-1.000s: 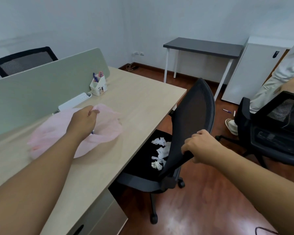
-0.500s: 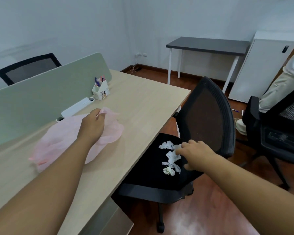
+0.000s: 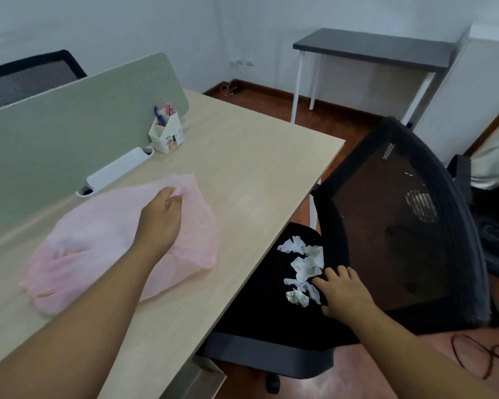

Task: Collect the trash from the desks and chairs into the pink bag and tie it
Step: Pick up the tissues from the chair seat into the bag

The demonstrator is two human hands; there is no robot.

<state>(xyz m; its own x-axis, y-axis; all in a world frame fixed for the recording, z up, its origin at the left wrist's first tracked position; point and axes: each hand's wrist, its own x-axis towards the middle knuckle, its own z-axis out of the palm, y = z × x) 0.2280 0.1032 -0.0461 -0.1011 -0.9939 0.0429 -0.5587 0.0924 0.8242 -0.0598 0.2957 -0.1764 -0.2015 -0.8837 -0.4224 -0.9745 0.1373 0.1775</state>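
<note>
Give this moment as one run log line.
left hand: pinches thin pink plastic bag | right hand: touches crumpled white paper scraps on black chair seat

2 bare arms, 2 bare hands

The left forearm (image 3: 78, 326) and right forearm (image 3: 415, 347) are uncovered along all their visible length, from the frame's lower edge up to the wrists. The left hand (image 3: 159, 223) and right hand (image 3: 343, 292) are bare as well. The right hand's fingers (image 3: 333, 273) look slim with rounded tips. The nails are too small and blurred to describe.
</note>
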